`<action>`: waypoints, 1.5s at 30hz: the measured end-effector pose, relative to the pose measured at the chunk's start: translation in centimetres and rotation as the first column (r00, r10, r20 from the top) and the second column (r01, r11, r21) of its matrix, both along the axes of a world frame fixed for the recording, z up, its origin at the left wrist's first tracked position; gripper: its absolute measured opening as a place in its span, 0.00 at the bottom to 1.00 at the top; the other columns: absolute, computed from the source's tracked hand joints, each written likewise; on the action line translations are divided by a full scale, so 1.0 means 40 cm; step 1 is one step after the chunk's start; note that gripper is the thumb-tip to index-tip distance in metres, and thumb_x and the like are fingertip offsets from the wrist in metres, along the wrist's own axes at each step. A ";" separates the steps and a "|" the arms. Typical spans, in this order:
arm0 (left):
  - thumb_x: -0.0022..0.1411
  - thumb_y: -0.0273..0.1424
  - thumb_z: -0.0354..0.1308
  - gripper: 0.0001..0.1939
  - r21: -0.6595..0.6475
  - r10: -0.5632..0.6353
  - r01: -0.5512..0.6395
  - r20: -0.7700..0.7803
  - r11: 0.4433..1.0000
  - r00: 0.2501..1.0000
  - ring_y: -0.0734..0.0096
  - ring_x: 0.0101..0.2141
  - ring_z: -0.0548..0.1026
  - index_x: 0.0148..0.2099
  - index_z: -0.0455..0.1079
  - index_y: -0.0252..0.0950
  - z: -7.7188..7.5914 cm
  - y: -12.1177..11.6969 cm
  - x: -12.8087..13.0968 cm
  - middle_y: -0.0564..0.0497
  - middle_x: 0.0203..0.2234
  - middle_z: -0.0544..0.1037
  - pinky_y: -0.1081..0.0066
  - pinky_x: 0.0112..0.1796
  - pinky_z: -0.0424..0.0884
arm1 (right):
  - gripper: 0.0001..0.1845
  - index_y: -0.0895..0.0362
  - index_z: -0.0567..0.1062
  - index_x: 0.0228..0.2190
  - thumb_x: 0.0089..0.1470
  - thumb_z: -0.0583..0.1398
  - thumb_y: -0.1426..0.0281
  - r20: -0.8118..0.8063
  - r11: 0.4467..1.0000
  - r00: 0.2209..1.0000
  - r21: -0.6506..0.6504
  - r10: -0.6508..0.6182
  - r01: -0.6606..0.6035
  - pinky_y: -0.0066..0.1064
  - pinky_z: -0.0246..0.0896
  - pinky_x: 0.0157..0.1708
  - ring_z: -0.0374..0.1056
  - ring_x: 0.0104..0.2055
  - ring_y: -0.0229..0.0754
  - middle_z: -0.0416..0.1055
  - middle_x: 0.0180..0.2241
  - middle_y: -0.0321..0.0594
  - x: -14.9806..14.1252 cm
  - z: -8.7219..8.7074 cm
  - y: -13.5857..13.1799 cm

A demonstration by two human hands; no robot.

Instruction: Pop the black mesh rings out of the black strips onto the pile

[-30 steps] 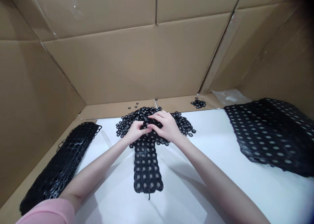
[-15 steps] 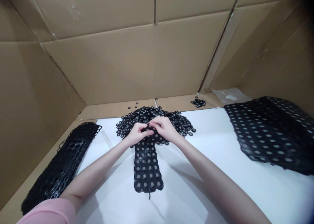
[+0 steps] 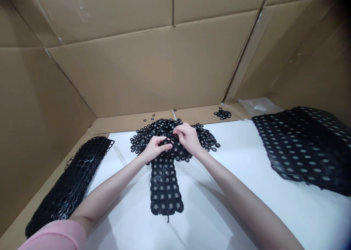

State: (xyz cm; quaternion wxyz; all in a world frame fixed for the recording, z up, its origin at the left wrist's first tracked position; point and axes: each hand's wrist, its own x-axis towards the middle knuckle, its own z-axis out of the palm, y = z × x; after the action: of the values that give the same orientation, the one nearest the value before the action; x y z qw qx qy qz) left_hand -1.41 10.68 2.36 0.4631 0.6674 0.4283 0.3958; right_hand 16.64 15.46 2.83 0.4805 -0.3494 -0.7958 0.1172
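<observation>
Two hands [image 3: 173,142] on one black strip [image 3: 166,188].

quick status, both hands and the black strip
Left hand gripping strip's far end; right hand pinching just beside it, contents unclear. Strip flat on white surface, near end free. Loose rings crowd the far end.

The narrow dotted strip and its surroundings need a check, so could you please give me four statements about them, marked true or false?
1. Both the left hand and the right hand are at the far end of the narrow dotted strip. True.
2. The ring heap lies only left of the hands. False: the ring heap spreads to both sides.
3. The wide dotted sheet is right of the strip. True.
4. The clear plastic covers the strip. False: the clear plastic lies beyond the sheet.
</observation>
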 end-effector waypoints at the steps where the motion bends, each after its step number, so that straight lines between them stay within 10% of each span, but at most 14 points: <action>1: 0.51 0.34 0.64 0.11 -0.012 -0.009 0.009 -0.003 1.000 1.000 0.68 0.32 0.74 0.35 0.77 0.31 -0.002 -0.002 -0.002 0.50 0.30 0.79 0.72 0.36 0.67 | 0.14 0.55 0.72 0.23 0.54 0.51 0.77 -0.024 0.999 0.999 -0.014 -0.033 0.032 0.32 0.59 0.34 0.64 0.31 0.42 0.74 0.26 0.38 0.015 0.004 0.011; 6: 0.50 0.32 0.65 0.10 -0.079 -0.083 0.082 -0.013 0.994 0.996 0.70 0.31 0.73 0.33 0.76 0.30 -0.008 -0.010 -0.014 0.49 0.29 0.79 0.73 0.36 0.67 | 0.14 0.55 0.75 0.26 0.57 0.52 0.69 -0.111 0.937 0.932 -0.101 -0.345 0.335 0.34 0.59 0.34 0.65 0.30 0.44 0.73 0.24 0.40 0.094 -0.009 0.075; 13: 0.52 0.35 0.65 0.12 -0.085 -0.078 0.081 0.035 0.993 0.996 0.70 0.35 0.74 0.37 0.75 0.32 -0.003 -0.004 0.000 0.49 0.34 0.78 0.73 0.39 0.67 | 0.13 0.55 0.78 0.38 0.55 0.55 0.71 0.183 0.986 0.979 -0.118 -0.091 0.114 0.45 0.58 0.49 0.65 0.47 0.50 0.74 0.45 0.43 0.068 -0.086 0.102; 24: 0.49 0.36 0.67 0.15 -0.085 0.037 -0.025 0.139 0.996 0.990 0.70 0.34 0.72 0.37 0.75 0.32 -0.001 0.019 -0.035 0.50 0.32 0.77 0.72 0.38 0.66 | 0.15 0.56 0.78 0.31 0.54 0.59 0.59 0.019 0.864 0.951 -0.424 0.308 -0.272 0.31 0.62 0.35 0.69 0.34 0.41 0.76 0.32 0.38 0.069 0.051 0.017; 30: 0.39 0.34 0.72 0.23 -0.141 -0.006 0.006 0.004 0.990 1.000 0.68 0.35 0.72 0.39 0.73 0.32 0.011 0.003 -0.026 0.50 0.33 0.76 0.70 0.40 0.66 | 0.10 0.57 0.75 0.27 0.53 0.60 0.63 -0.061 0.875 0.949 -0.374 0.309 -0.308 0.30 0.61 0.34 0.67 0.31 0.39 0.74 0.28 0.37 0.028 0.050 -0.003; 36: 0.49 0.37 0.67 0.14 -0.082 0.008 -0.006 0.022 0.997 1.000 0.74 0.27 0.68 0.28 0.72 0.31 0.021 -0.003 -0.010 0.53 0.23 0.72 0.73 0.32 0.64 | 0.02 0.56 0.71 0.30 0.52 0.60 0.71 0.007 0.991 0.992 -0.036 0.126 -0.126 0.35 0.59 0.39 0.64 0.36 0.42 0.70 0.30 0.39 0.026 0.072 -0.026; 45: 0.54 0.37 0.63 0.12 0.064 -0.006 0.010 -0.069 0.998 0.998 0.73 0.28 0.70 0.32 0.75 0.31 0.029 -0.009 -0.009 0.53 0.24 0.75 0.75 0.32 0.64 | 0.08 0.54 0.78 0.33 0.50 0.65 0.64 0.281 0.972 0.932 -0.121 0.228 -0.201 0.38 0.53 0.42 0.64 0.39 0.44 0.76 0.31 0.38 0.014 0.053 -0.025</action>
State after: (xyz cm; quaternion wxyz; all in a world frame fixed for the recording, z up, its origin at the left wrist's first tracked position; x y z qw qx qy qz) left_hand -1.76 10.32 3.51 0.4280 0.6968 0.4284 0.3845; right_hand 17.21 14.45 4.94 0.3255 -0.2952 -0.8854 0.1515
